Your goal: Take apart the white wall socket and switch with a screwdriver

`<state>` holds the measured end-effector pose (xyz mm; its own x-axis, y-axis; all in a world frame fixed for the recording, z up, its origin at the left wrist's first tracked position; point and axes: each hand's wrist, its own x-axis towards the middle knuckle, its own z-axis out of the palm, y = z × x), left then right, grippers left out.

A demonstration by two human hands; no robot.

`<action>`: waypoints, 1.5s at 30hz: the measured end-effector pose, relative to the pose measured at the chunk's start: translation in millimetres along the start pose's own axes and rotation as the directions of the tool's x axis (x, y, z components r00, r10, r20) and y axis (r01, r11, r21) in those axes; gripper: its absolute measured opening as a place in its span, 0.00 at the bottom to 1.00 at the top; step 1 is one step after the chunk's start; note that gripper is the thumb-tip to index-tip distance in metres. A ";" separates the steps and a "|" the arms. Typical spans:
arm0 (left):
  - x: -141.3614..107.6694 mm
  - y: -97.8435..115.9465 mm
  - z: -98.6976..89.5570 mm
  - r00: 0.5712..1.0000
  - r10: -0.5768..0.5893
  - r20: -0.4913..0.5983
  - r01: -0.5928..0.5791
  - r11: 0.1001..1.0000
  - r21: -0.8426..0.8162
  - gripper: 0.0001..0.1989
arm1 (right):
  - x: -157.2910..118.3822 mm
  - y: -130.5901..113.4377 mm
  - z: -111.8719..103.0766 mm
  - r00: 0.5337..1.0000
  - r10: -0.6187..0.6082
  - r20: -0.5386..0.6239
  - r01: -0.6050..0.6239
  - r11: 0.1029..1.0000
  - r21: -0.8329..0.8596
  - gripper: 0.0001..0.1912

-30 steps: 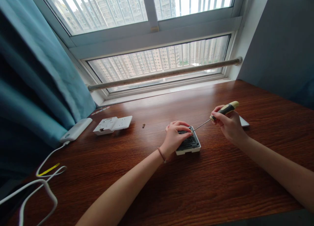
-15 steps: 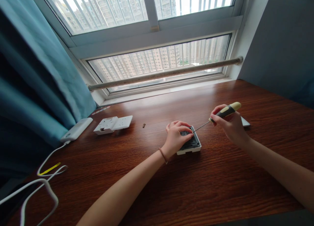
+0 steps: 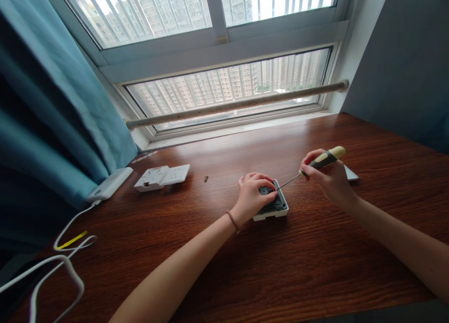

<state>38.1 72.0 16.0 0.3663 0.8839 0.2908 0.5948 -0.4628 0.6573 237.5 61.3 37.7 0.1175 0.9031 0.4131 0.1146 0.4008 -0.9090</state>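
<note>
My right hand (image 3: 326, 175) is wrapped round the yellow and dark grey handle of a screwdriver (image 3: 323, 158). Its thin shaft points down to the left, and the tip is at the fingertips of my left hand (image 3: 255, 192). That hand rests over a white box with a dark grey inside (image 3: 277, 206), thumb and fingers bent towards each other near the tip. Whatever may be between those fingertips is too small to make out. The fingers cover the box's upper left part.
On the wooden table (image 3: 210, 267), a small brass-coloured piece (image 3: 206, 178) lies left of the box. Further left are white socket-like parts (image 3: 162, 177), a white power bank (image 3: 111, 183), a white cable and a yellow strip (image 3: 72, 240). A flat white piece (image 3: 351, 173) lies behind my right hand.
</note>
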 end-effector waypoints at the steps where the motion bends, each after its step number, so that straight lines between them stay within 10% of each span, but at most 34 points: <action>1: -0.1 -0.2 0.1 1.000 0.001 0.000 -0.001 1.000 0.000 0.01 | 0.0 0.1 0.1 1.000 0.001 0.001 -0.001 1.000 -0.001 0.08; 26: 0.0 0.7 -1.4 1.000 0.025 -0.001 -0.025 1.000 0.000 0.01 | 0.4 -5.3 -0.5 0.995 -0.025 0.097 0.028 0.999 -0.037 0.12; 35: 0.4 -2.7 0.9 0.999 0.032 0.002 -0.032 0.999 0.019 0.02 | 40.5 -40.7 18.3 0.840 -0.127 0.528 0.302 0.917 -0.260 0.18; 45: 1.8 -3.6 -5.5 0.998 0.055 0.002 -0.055 0.996 -0.063 0.07 | 22.3 -37.0 28.9 0.867 -0.266 0.422 0.456 0.766 -0.453 0.15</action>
<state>32.7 75.6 17.9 0.4004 0.8567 0.3252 0.5272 -0.5056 0.6829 207.3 71.1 79.0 -0.3451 0.7410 0.5761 0.5881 0.6490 -0.4826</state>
